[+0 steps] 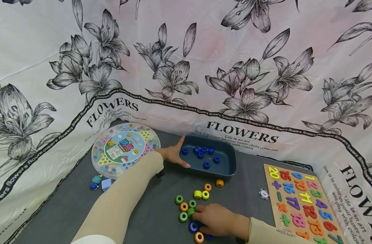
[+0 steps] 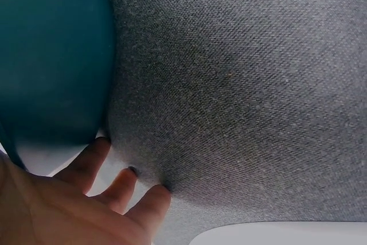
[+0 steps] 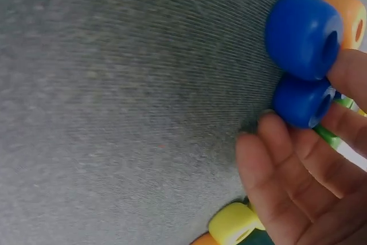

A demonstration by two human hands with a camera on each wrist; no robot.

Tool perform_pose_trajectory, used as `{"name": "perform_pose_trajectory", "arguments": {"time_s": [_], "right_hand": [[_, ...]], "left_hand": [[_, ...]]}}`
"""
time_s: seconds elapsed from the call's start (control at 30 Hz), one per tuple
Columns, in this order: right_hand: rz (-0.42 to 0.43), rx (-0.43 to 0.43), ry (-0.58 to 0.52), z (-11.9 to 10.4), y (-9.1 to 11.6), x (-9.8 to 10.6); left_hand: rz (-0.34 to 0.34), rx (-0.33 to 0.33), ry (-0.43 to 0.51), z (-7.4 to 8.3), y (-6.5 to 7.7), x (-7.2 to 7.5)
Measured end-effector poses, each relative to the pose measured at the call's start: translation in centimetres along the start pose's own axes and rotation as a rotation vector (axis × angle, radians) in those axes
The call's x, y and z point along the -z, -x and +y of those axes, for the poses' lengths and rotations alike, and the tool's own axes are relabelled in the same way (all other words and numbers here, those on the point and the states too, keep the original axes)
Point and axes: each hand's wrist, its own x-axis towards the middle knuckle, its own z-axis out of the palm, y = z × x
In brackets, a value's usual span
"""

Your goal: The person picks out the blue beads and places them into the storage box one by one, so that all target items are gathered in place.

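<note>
My left hand [image 1: 173,154] spreads its thumb and fingers around the left end of a dark teal bin [image 1: 233,159], touching its rim. In the left wrist view, its fingers reach down beside the bin wall [image 2: 57,55]. Several blue beads [image 1: 206,165] lie inside the bin. My right hand [image 1: 216,219] is over the near bead cluster, thumb and fingers around a blue bead [image 3: 301,101]. Another blue bead [image 3: 301,35] sits right by the thumb. Green beads [image 1: 183,217], orange beads [image 1: 199,237] and a blue bead [image 1: 193,227] surround the fingertips.
Yellow beads [image 1: 205,195] and an orange bead [image 1: 219,183] lie between cluster and bin. A number board [image 1: 307,200] and a poker chip [image 1: 264,194] are at right. Left are a round game box [image 1: 97,159], a light blue cube [image 1: 106,184] and a small figurine [image 1: 95,183].
</note>
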Motion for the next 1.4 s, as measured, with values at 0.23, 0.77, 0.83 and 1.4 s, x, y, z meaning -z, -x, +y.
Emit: {"name": "perform_pose_trajectory", "arguments": {"time_s": [0.23,0.77,0.83,1.4], "right_hand": [[-0.069,0.020,0.022,0.2,-0.4,2.1],[0.223,-0.204,0.170,5.9,-3.3,10.0],[0.250,-0.201,0.191,6.4,-3.8,10.1],[0.262,-0.383,0.114,10.9,-6.0,11.1]], "left_hand": [[-0.002,0.004,0.006,-0.1,-0.1,-0.3],[0.008,-0.005,0.002,0.0,0.2,-0.7],[0.011,-0.007,0.000,0.1,0.3,-0.7],[0.028,-0.002,-0.004,0.3,0.6,-0.2]]}}
